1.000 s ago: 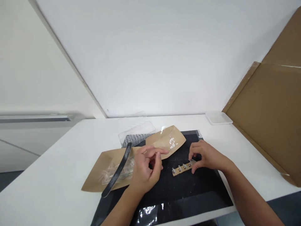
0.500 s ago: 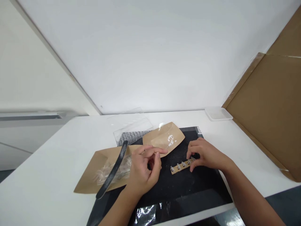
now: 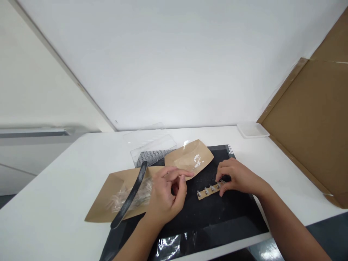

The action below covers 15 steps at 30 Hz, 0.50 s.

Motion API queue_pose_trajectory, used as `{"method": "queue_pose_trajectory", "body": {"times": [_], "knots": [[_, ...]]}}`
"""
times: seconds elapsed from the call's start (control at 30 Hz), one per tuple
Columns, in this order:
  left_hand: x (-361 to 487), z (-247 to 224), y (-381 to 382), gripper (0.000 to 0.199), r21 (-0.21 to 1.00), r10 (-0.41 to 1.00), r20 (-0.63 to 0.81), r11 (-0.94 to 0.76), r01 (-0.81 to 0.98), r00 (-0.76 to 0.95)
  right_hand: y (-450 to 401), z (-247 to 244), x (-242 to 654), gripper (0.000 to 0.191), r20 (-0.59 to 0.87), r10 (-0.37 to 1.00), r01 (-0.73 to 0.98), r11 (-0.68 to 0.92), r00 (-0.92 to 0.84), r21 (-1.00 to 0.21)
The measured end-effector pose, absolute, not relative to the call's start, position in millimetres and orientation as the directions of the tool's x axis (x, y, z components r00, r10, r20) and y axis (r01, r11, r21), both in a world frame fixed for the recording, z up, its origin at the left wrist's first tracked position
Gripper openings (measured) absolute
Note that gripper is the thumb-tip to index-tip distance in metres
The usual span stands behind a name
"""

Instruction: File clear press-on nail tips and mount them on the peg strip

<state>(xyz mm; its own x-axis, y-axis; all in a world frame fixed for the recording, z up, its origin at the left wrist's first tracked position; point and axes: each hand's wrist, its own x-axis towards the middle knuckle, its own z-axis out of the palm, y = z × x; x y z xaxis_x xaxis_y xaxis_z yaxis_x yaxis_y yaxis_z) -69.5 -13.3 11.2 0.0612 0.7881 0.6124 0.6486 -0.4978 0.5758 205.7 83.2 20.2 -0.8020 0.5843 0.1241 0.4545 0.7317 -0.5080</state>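
My left hand (image 3: pixel 168 194) is over the right part of a brown paper tray (image 3: pixel 100 203) of clear plastic pieces. Its thumb and fingers are pinched together; whatever they hold is too small to make out. My right hand (image 3: pixel 236 177) has thumb and fingers around the right end of a narrow tan strip (image 3: pixel 202 196), which carries several small metal and clear parts. That strip lies on a black mat (image 3: pixel 217 224). Behind my left fingertips is a second brown tray (image 3: pixel 178 157) with small white pieces (image 3: pixel 197 159) in it.
A dark curved band (image 3: pixel 130 199) crosses the left tray. Clear sheets (image 3: pixel 152 145) lie behind it, partly over a patterned piece. At the back right are a shallow translucent container (image 3: pixel 252 130) and a large cardboard panel (image 3: pixel 312 130). A white wall rises behind the table.
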Motion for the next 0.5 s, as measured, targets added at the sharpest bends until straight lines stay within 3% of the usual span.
{"method": "queue_pose_trajectory", "body": {"times": [0.5], "knots": [[-68.4,12.6,-13.6,0.022,0.528,0.782,0.620,-0.482,0.699,0.071,81.7,17.3,203.6,0.032,0.114,0.574,0.475,0.760,-0.811,-0.443]]}}
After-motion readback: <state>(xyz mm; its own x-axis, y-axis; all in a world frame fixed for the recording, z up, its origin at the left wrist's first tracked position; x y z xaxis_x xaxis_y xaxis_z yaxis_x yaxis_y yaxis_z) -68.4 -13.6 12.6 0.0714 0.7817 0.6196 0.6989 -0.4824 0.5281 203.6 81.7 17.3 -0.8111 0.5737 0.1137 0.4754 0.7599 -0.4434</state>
